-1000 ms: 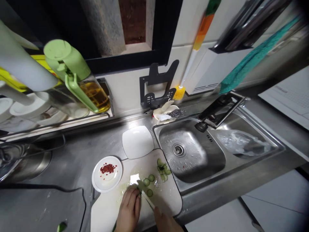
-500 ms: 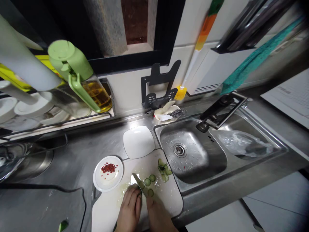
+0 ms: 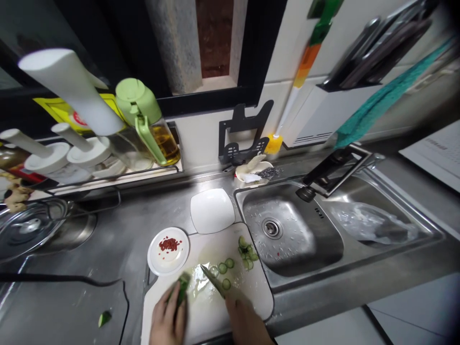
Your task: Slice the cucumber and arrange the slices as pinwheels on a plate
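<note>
My left hand (image 3: 168,314) is wrapped round a piece of green cucumber (image 3: 184,282) at the left side of the white cutting board (image 3: 208,316). My right hand (image 3: 244,316) grips a knife (image 3: 212,279), its blade pointing up and left over the board, apart from the cucumber piece. Its handle is hidden in my fingers. Several cucumber slices (image 3: 226,283) lie around the blade, and a small heap of cut cucumber (image 3: 247,251) rests by the board's right edge. Wet patches shine on the board.
A plate of red berries (image 3: 153,258) sits at the board's upper left, an empty white square plate (image 3: 212,211) behind it. The steel sink (image 3: 305,239) with a black faucet (image 3: 323,175) adjoins on the right. A cucumber end (image 3: 104,318) lies on the left counter.
My left hand has moved left, away from the blade, with the cucumber piece in it. The knife stays near the slices. The whole view has shifted a little.
</note>
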Demonstrator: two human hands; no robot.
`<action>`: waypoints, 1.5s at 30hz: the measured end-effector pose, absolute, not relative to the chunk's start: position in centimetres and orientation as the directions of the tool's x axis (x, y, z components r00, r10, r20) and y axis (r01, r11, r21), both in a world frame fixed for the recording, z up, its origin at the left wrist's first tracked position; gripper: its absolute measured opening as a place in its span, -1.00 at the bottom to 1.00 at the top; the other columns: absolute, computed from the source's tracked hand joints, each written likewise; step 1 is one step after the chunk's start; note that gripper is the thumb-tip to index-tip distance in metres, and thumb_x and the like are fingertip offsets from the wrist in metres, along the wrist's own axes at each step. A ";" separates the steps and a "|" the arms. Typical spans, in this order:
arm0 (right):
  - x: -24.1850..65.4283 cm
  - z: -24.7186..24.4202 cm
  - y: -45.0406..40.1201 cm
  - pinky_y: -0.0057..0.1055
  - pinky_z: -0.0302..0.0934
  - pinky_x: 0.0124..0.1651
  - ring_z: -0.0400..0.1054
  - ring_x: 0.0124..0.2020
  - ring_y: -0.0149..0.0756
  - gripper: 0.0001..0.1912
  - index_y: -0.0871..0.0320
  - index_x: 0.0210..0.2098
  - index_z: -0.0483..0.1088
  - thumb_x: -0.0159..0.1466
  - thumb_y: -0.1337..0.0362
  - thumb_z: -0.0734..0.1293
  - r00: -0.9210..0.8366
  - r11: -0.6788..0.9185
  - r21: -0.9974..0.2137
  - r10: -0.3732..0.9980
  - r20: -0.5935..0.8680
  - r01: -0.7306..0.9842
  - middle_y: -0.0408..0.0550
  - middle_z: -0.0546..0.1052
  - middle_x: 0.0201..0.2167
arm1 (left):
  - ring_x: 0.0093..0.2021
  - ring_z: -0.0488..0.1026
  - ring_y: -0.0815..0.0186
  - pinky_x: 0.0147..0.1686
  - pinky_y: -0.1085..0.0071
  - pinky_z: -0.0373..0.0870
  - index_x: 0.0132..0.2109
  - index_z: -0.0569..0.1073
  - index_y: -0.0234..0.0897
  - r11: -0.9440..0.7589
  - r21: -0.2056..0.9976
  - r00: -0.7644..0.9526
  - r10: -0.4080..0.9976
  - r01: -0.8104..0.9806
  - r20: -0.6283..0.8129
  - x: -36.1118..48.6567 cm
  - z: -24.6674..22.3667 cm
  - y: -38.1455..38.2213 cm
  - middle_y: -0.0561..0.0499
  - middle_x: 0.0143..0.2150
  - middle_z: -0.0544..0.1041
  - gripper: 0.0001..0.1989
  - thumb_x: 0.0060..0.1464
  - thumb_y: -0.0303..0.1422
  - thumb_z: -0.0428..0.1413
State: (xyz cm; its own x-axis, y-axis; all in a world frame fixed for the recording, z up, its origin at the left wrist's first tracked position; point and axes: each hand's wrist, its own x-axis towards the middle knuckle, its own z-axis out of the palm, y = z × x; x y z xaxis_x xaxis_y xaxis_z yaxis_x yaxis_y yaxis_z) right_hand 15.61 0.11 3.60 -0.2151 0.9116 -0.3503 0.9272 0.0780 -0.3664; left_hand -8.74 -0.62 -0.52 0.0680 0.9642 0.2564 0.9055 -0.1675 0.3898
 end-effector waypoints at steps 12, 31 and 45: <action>16.3 5.5 1.2 -0.38 0.30 -0.21 0.48 -0.22 -0.17 -0.33 0.20 0.16 0.29 0.11 0.64 0.04 -0.332 0.263 -0.204 0.768 -0.548 0.943 0.20 0.47 0.03 | 0.00 0.46 0.11 0.03 0.22 0.38 0.26 0.24 -0.25 0.402 0.301 -0.425 0.905 0.865 0.013 -14.1 -0.4 1.0 -0.15 -0.02 0.47 -0.50 0.22 -0.20 -0.10; 20.3 4.6 3.0 -0.32 0.33 -0.16 0.45 -0.19 -0.17 -0.47 0.19 0.05 0.33 0.12 0.64 0.21 -0.409 0.403 -0.072 0.884 -0.228 0.912 0.13 0.48 -0.06 | 0.02 0.42 0.17 0.02 0.18 0.41 0.06 0.42 -0.15 -0.191 0.626 0.087 0.977 0.757 0.192 -1.3 3.6 2.2 -0.11 -0.03 0.51 -0.69 0.16 -0.28 0.08; 22.5 6.0 4.3 -0.33 0.37 -0.34 0.44 -0.33 -0.20 -0.57 0.16 -0.06 0.35 0.10 0.60 0.29 -0.433 0.436 0.033 0.898 -0.076 0.899 -0.03 0.48 -0.27 | -0.06 0.40 0.22 -0.03 0.18 0.44 -0.16 0.45 -0.25 -0.367 0.726 0.349 0.919 0.581 0.186 4.0 2.1 5.5 -0.11 -0.14 0.48 -0.84 0.22 -0.45 -0.03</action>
